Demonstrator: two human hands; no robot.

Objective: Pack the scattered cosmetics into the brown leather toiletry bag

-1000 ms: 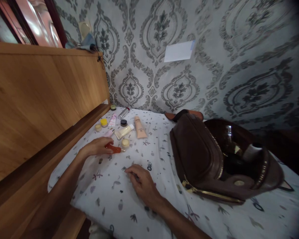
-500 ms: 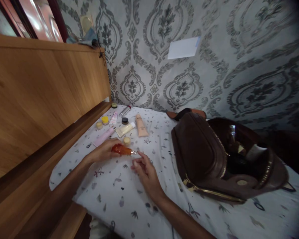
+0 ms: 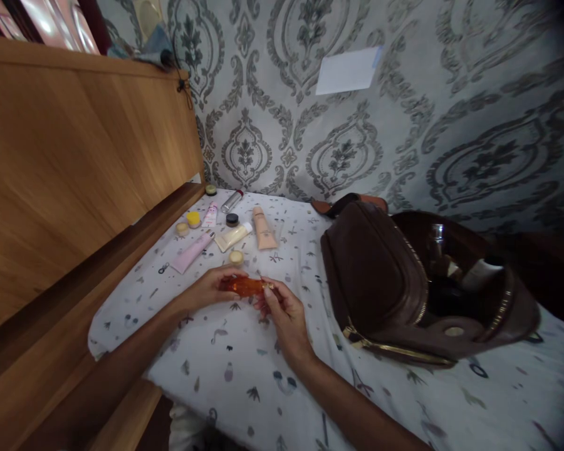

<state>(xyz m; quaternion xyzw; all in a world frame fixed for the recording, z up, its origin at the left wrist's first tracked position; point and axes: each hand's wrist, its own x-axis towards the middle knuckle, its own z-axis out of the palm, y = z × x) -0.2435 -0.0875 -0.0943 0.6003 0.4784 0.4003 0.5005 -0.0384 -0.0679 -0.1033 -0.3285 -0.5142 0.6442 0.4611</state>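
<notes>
My left hand (image 3: 212, 288) is wrapped round the wide end of an orange bottle (image 3: 245, 287), held sideways over the patterned sheet. At the bottle's narrow end, the fingers and thumb of my right hand (image 3: 284, 311) pinch its tip. Just beyond the bottle lies a small cream-coloured jar (image 3: 235, 257). Farther back are a pink tube (image 3: 191, 252), a pale yellow tube (image 3: 234, 237), a peach tube (image 3: 264, 229), a dark-lidded jar (image 3: 232, 220) and a yellow-lidded jar (image 3: 193, 218).
An open brown bag (image 3: 373, 269) with items inside stands on the right of the sheet (image 3: 263, 401). A wooden panel (image 3: 84, 138) rises at the left. Patterned wallpaper with a white paper (image 3: 348, 71) is behind.
My right hand has closed on the bottle's tip, where before its fingers were just beside it. The bottle and my left hand have shifted slightly right. The view has tilted a little.
</notes>
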